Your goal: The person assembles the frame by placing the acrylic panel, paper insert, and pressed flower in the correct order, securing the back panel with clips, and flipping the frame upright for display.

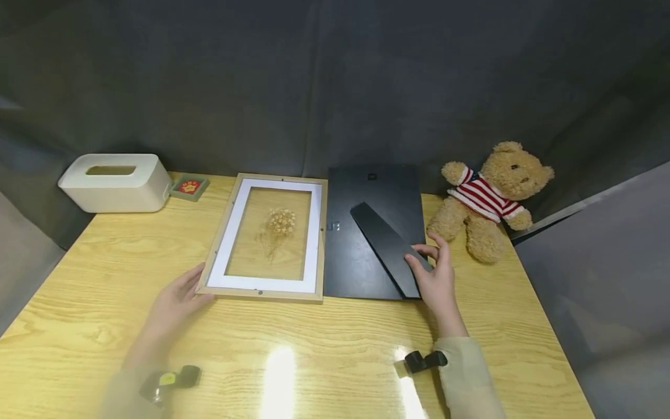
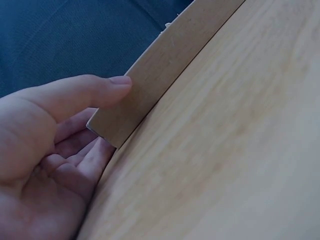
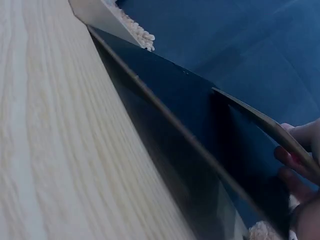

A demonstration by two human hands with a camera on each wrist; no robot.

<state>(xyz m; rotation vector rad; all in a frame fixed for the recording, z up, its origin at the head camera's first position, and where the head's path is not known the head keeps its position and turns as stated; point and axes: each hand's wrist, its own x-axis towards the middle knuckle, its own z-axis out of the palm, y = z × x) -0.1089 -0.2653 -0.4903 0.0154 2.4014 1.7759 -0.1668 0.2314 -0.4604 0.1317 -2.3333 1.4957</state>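
A wooden picture frame (image 1: 264, 295) with a white mat (image 1: 214, 265) lies on the table, a bunch of small dried flowers (image 1: 281, 224) within its opening. My left hand (image 1: 180, 294) grips its near left corner; in the left wrist view the thumb (image 2: 112, 90) presses one side of the wood and the fingers curl behind. Beside the frame lies the black backing board (image 1: 384, 192), its near edge raised off the table in the right wrist view. My right hand (image 1: 437, 279) pinches the board's black stand leg (image 1: 384, 244), which slants up from it.
A teddy bear (image 1: 481, 198) in a striped shirt sits behind my right hand. At the back left stand a white tissue box (image 1: 117, 183) and a small green square item (image 1: 188, 187) with a red centre. Dark cloth (image 1: 314, 87) hangs behind the table.
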